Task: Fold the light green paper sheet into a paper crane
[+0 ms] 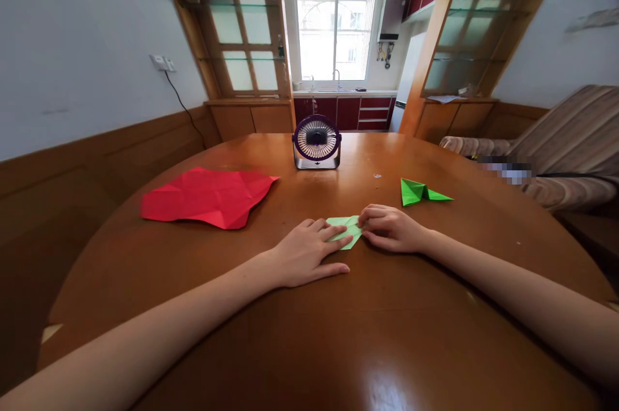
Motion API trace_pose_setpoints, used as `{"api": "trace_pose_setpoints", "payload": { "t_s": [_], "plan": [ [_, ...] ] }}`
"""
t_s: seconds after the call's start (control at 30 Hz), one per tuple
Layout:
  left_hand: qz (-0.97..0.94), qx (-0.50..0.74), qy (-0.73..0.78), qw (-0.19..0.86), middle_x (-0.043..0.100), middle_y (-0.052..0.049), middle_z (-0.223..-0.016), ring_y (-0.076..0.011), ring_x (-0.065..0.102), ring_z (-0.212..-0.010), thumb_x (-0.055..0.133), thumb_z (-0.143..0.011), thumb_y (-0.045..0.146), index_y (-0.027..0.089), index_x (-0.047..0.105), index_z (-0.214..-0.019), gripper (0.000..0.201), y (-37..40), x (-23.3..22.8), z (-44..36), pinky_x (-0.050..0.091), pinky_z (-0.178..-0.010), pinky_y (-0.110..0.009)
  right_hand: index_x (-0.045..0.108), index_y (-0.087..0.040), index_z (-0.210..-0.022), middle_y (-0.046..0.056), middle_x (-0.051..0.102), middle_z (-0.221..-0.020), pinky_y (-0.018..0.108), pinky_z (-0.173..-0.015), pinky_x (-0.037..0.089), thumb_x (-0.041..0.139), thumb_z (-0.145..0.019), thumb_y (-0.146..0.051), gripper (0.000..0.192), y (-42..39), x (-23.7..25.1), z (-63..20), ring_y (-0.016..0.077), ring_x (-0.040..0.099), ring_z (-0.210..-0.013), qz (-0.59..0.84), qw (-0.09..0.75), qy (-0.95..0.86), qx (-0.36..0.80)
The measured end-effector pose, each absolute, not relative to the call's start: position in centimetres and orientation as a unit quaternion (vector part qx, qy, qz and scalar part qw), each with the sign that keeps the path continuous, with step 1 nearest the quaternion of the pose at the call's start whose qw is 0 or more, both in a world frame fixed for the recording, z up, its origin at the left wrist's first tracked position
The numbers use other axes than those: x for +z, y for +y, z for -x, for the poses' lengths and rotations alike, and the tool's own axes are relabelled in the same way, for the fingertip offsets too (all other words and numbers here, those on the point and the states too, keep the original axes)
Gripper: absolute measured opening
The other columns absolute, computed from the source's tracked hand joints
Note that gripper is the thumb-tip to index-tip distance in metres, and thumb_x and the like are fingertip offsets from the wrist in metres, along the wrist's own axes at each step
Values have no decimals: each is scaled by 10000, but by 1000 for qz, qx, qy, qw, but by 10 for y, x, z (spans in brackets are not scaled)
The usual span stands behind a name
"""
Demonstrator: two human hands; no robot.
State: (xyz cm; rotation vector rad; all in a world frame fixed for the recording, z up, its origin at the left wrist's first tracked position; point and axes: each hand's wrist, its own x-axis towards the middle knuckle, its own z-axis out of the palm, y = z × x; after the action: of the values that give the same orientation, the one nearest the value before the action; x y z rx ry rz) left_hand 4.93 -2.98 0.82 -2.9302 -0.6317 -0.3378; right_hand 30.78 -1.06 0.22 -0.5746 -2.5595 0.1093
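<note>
A small pale green folded paper point(346, 228) lies flat on the round wooden table point(387, 333) in front of me. My left hand point(305, 253) rests palm down with its fingers spread, the fingertips pressing on the paper's left part. My right hand point(393, 229) has its fingers curled and pinches the paper's right edge. Much of the paper is hidden under both hands.
A creased red paper sheet point(207, 197) lies at the left. A bright green folded paper figure point(420, 192) sits to the right beyond my right hand. A small purple desk fan point(316, 142) stands at the table's far side. A striped sofa point(570, 146) is at the right.
</note>
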Motion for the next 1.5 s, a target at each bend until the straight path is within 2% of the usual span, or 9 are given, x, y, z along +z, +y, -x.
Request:
{"api": "trace_pose_setpoints", "payload": {
  "t_s": [0.17,0.33,0.5,0.83,1.0,1.1,1.23,1.37,1.5],
  "plan": [
    [966,-104,-230,53,534,-117,-1329,-288,545,-1107,377,-953,485,220,576,-1269,458,-31,12,-51,437,-921,-438,640,-162,-776,97,633,-925,333,-781,497,504,-898,-200,187,-11,2,-309,178,595,-851,215,253,-942,39],
    [960,-136,-233,-75,568,-76,-1277,-220,588,-1099,416,-960,385,239,680,-1108,336,-21,15,-31,450,-941,-344,648,-166,-798,103,617,-997,367,-856,491,531,-886,-205,151,-11,0,-313,200,588,-949,228,252,-939,42],
    [948,-172,-220,-152,617,-58,-1220,-193,607,-1082,575,-884,379,219,691,-973,216,-13,10,-18,456,-935,-304,634,-173,-886,103,587,-1127,382,-922,477,568,-871,-223,84,-10,-2,-314,205,575,-1046,244,248,-933,93],
    [967,-189,-169,17,689,-114,-1075,-198,669,-969,375,-949,222,165,617,-1012,257,-13,1,-25,531,-861,-327,572,-192,-1148,108,610,-1150,400,-945,465,617,-857,-288,309,-10,2,-313,216,576,-1074,250,231,-935,100],
    [931,-266,-246,-39,710,-57,-945,-142,674,-790,394,-943,240,176,605,-1036,239,-15,2,-25,524,-724,-240,588,-187,-1128,111,644,-1066,386,-884,485,576,-891,-301,263,-11,3,-311,209,599,-991,246,239,-937,62],
    [895,-310,-303,-104,704,-30,-892,-126,649,-729,420,-939,269,180,618,-991,223,-18,6,-27,499,-675,-221,624,-171,-1021,99,665,-953,351,-819,494,500,-933,-289,193,-15,5,-306,190,607,-896,258,254,-930,62],
    [836,-377,-350,-188,681,-20,-847,-139,626,-755,445,-931,334,173,629,-912,245,-19,7,-32,493,-670,-230,649,-151,-909,71,668,-856,295,-709,490,478,-940,-357,269,-21,7,-297,165,601,-779,327,330,-871,161],
    [786,-385,-391,-282,649,-4,-768,-117,560,-567,439,-924,438,181,625,-935,318,-13,1,-34,448,-505,-218,665,-166,-926,47,674,-867,286,-667,501,609,-838,-446,299,-17,3,-291,164,610,-767,396,408,-763,308],
    [789,-387,-416,-235,672,-22,-792,-155,603,-692,463,-911,441,177,650,-896,323,-5,-1,-35,458,-590,-245,656,-162,-956,38,654,-786,232,-469,451,696,-741,-443,356,-7,-2,-289,108,551,-569,430,407,-674,441]
  ]
}}
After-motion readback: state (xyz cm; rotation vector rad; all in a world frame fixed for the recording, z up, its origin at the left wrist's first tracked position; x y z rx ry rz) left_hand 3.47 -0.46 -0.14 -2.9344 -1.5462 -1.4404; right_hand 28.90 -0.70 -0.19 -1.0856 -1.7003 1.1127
